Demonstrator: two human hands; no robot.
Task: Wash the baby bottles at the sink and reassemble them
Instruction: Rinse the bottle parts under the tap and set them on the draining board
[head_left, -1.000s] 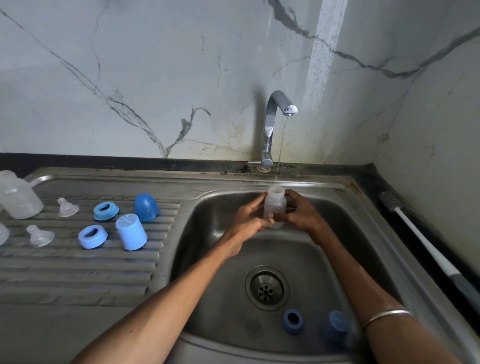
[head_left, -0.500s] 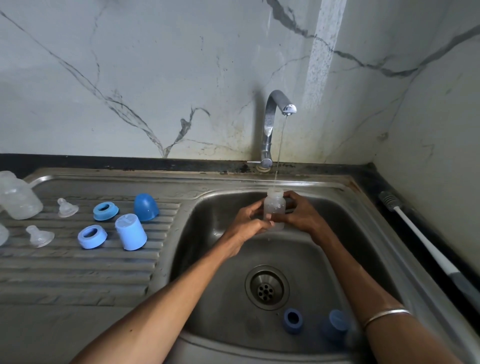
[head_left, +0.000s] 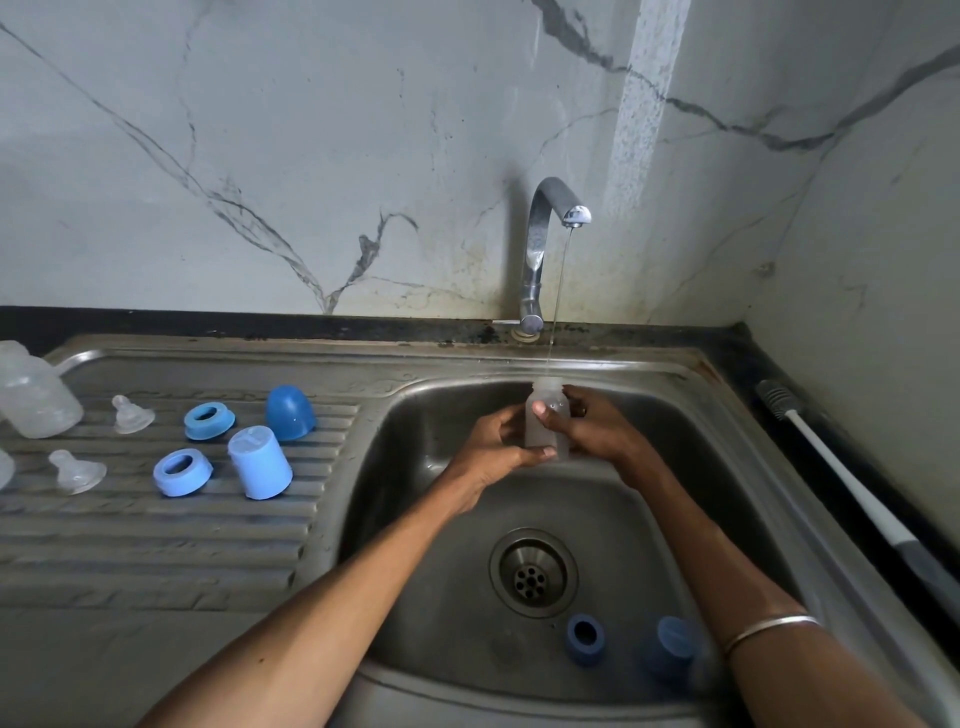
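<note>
Two hands' grip curled round frosted clear bottle (head_left: 545, 415), upright, mouth under thin tap stream.

Bottle (head_left: 31, 395) cut off at left edge, blue cap (head_left: 672, 642) blurred in basin

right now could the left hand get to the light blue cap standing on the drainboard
Probably yes, but not while occupied: the left hand grips the clear bottle under the tap together with the right hand. Once it lets go, the light blue cap stands unobstructed on the drainboard on that side, nothing between.
</note>
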